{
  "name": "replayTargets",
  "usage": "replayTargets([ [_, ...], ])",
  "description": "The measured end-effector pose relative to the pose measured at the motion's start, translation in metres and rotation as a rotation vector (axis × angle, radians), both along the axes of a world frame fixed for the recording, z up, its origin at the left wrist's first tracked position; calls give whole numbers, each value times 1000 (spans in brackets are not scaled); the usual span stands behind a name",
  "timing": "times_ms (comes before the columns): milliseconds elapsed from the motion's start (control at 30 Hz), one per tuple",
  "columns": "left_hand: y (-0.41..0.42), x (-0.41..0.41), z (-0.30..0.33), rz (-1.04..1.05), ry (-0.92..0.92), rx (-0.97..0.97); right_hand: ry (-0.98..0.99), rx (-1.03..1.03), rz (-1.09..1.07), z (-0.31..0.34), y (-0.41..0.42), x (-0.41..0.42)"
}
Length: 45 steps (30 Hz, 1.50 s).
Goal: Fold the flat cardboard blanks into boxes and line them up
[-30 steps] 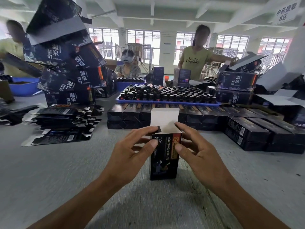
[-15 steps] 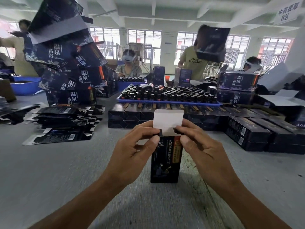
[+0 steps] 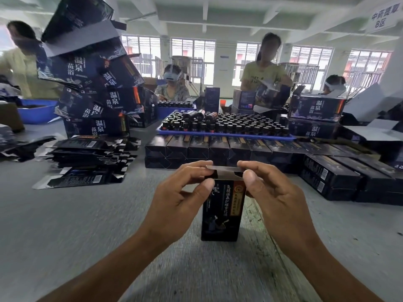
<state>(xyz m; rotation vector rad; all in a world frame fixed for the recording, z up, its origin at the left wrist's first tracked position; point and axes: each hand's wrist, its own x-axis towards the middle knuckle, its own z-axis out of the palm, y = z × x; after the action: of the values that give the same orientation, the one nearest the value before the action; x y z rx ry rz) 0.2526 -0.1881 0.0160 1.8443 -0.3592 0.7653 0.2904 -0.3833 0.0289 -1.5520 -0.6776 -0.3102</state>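
A small dark box (image 3: 221,211) with gold lettering stands upright on the grey table in front of me. Its grey top flap (image 3: 224,169) is bent forward and lies almost level over the opening. My left hand (image 3: 178,192) pinches the flap's left end, thumb against the box's upper left corner. My right hand (image 3: 274,192) pinches the right end the same way. Behind them runs a two-layer row of folded dark boxes (image 3: 218,149). A pile of flat blanks (image 3: 87,162) lies to the left.
A blue tray of dark bottles (image 3: 224,125) sits behind the row. Large printed cartons (image 3: 91,83) lean in a tall stack at left; more cartons (image 3: 316,110) stand at right. Finished boxes (image 3: 349,179) lie at the right. Several people work across the table.
The top flap stood upright a second ago; both hands have bent it forward and down over the box's opening. The person opposite has lowered a carton.
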Motion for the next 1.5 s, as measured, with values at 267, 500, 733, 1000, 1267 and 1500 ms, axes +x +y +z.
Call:
replayTargets([
  [267, -3, -2, -1, 0, 40, -74, 21, 46, -24, 1, 0, 1],
  [500, -5, 1, 0, 10, 41, -162, 18, 90, -17, -1, 0, 3],
  [733, -5, -1, -1, 39, 44, -78, -6, 48, -47, -3, -1, 5],
  [1000, -8, -3, -1, 51, -21, -63, -46, 1, -23, 0, -6, 4],
  [1267, -5, 3, -8, 95, -159, 65, -193, -115, -114, -6, -4, 8],
  [1500, -1, 6, -18, -6, -6, 153, -112, -117, -65, -13, -3, 13],
])
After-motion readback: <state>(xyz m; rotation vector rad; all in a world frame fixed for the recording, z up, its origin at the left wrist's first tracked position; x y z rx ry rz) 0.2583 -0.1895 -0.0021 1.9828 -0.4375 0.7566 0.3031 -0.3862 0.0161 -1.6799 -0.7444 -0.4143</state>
